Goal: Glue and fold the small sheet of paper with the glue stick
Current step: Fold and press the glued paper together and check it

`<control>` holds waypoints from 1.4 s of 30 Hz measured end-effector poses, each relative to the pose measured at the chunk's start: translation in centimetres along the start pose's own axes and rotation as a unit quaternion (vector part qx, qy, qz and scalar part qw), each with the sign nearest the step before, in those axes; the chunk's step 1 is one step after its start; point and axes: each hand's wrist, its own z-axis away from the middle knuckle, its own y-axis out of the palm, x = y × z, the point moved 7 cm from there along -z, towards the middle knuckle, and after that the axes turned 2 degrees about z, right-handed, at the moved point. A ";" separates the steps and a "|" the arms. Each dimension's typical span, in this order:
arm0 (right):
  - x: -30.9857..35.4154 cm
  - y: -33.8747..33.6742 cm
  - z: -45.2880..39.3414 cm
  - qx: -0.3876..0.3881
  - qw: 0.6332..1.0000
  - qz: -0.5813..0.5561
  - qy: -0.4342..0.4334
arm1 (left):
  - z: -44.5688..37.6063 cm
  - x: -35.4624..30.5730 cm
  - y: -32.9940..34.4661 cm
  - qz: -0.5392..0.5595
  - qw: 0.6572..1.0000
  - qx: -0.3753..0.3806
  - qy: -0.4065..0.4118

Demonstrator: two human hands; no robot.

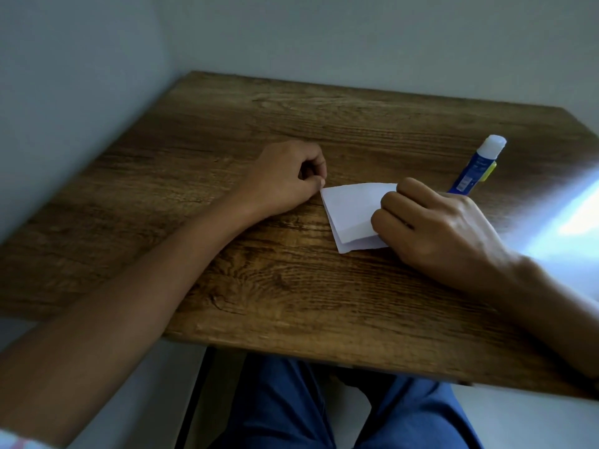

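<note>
A small white sheet of paper (351, 215) lies folded over on the wooden table (259, 286), its upper layer slightly raised. My left hand (285, 176) is curled, with thumb and forefinger pinching the paper's far left corner. My right hand (434, 228) rests on the paper's right side, fingers bent and pressing the fold down, and it covers that part of the sheet. A blue glue stick (476, 166) with its white glue tip exposed lies on the table just beyond my right hand; neither hand touches it.
A yellow object (490, 171) peeks out behind the glue stick. Walls close in the table at the left and back. Bright light falls across the table's right edge. My blue trousers (324, 416) show below the front edge.
</note>
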 end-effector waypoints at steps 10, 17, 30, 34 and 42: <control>0.2 0.4 0.2 0.013 1.000 -0.014 -0.013 | 0.1 -0.4 0.6 -0.029 0.999 0.015 0.027; 0.4 0.3 0.4 0.006 0.999 -0.025 -0.032 | 0.2 -0.5 0.5 -0.039 0.999 0.011 0.033; 0.2 0.1 1.0 0.011 0.998 -0.059 -0.036 | 0.4 -0.9 0.8 -0.039 0.998 0.034 0.029; 0.2 0.0 1.0 0.004 0.996 -0.070 -0.048 | 0.6 -1.0 0.8 -0.039 0.998 0.039 0.028; 0.5 0.0 1.1 0.014 0.994 -0.078 -0.077 | 1.0 -1.1 1.0 -0.064 0.995 0.077 0.025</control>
